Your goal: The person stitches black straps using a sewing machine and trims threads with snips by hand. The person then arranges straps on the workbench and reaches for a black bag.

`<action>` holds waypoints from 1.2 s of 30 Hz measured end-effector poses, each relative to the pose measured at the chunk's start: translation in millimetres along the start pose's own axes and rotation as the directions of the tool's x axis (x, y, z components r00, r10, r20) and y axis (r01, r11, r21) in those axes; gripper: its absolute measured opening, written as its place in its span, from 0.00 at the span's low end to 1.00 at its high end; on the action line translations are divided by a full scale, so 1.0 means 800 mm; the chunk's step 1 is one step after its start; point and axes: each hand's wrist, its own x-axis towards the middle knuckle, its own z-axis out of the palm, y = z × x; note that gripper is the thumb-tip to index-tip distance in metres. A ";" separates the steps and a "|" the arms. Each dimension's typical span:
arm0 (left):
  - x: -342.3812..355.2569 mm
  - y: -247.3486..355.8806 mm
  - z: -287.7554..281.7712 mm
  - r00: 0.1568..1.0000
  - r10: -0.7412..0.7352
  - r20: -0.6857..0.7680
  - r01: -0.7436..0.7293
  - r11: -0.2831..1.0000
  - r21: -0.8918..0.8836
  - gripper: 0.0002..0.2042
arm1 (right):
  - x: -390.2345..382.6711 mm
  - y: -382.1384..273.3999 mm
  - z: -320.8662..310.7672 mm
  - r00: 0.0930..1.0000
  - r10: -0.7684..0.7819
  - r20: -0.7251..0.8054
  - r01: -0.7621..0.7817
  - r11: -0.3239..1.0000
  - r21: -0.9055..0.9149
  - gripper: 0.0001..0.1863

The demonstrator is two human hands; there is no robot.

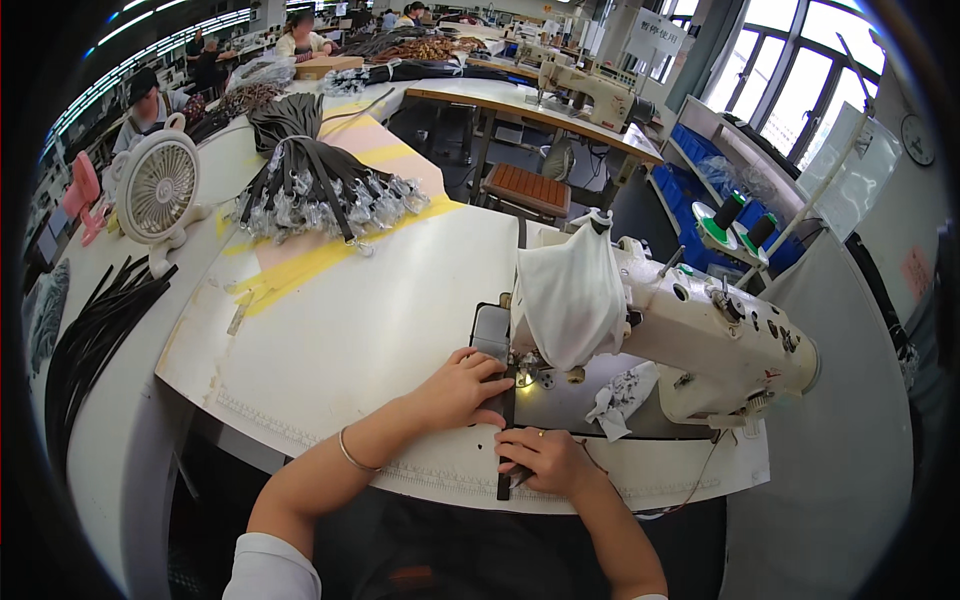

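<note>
A narrow black strap [504, 490] runs along the left side of the sewing machine's [700, 340] needle area and ends near the table's front edge. My left hand [462, 392] lies over the strap beside the needle, its fingers stretched forward and slightly apart. Closer to me, my right hand [545, 461] has its fingers curled on the strap's near part; a small dark thing shows under them. A lit spot glows by the presser foot, just right of my left fingertips. White cloth [570, 300] drapes over the machine's head and hides part of it.
A bundle of dark straps with plastic-wrapped ends [320, 190] lies at the far left of the white table [350, 330]. Beyond it stand a white fan [158, 190] and more black straps [95, 350]. Crumpled white cloth [622, 398] rests right of the needle. Other people work in the background.
</note>
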 end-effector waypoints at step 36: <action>0.006 -0.004 0.011 0.994 0.037 -0.105 -0.042 0.998 -0.052 0.12 | 0.006 -0.006 -0.001 0.973 0.186 -0.140 -0.212 0.955 -0.206 0.14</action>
